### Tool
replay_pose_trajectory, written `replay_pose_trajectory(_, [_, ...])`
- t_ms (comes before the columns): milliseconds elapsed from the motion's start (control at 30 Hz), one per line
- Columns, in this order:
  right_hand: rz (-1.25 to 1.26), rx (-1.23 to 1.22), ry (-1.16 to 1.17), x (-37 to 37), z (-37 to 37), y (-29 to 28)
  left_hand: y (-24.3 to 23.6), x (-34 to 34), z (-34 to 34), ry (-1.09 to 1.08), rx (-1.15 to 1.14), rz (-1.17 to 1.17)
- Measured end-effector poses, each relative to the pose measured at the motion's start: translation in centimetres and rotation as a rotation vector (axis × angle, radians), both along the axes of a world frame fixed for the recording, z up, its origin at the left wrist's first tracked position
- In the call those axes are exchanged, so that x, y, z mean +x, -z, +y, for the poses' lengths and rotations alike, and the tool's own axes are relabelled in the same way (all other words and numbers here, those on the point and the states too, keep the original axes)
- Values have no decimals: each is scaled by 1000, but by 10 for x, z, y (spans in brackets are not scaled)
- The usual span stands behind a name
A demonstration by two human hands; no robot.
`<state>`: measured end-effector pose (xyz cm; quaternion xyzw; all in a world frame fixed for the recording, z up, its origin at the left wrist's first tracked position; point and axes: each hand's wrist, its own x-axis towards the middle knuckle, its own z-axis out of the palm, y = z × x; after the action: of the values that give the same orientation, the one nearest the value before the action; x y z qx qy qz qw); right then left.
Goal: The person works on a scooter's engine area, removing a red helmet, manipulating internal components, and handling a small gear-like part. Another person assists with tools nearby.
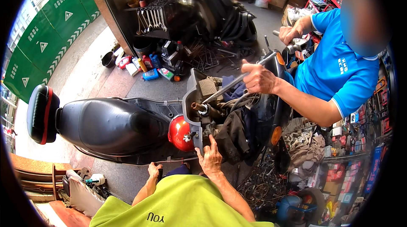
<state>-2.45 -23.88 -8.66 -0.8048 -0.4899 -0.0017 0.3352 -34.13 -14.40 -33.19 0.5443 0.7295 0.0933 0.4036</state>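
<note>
A black-seated scooter [101, 121] stands across the view, its front compartment [193, 89] uncovered. My right hand [210, 159] is at the near edge of the grey front panel, index finger stretched out and fingers apart, holding nothing visible. By the scooter's near side, my left hand [152, 175] is closed around a small dark thing I cannot make out. A red rounded object [181, 133], seemingly a helmet, sits at the panel beside a key lock. Across from me, a person in a blue shirt [343, 70] grips a long metal bar [229, 87] reaching down to a round metal fitting [203, 109] in the compartment.
Wrenches [150, 18] hang on a rack at the back. Bottles [150, 74] and black tyres [212, 2] lie beyond the scooter. Shelves of packaged goods [343, 176] line the right. A green fence [46, 36] runs along the left; scraps [258, 184] cover the near-right floor.
</note>
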Motion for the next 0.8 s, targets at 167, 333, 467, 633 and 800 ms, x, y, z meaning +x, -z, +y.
replay_pose_trajectory(167, [7,6,-5,-1,0,0,7,-4,0,-12,-11,-36])
replay_pose_trajectory(333, [-6,13,-4,0,0,2,10,-3,-1,7,-17,-16])
replay_pose_trajectory(467, [-1,4,-3,0,1,1,11,-5,-2,-12,-16,-18])
replay_pose_trajectory(633, [2,11,-3,1,1,0,-20,19,8,-118,-59,-151])
replay_pose_trajectory(800, [44,-30,-2,-1,0,-7,-69,51,21,-150,-121,-135])
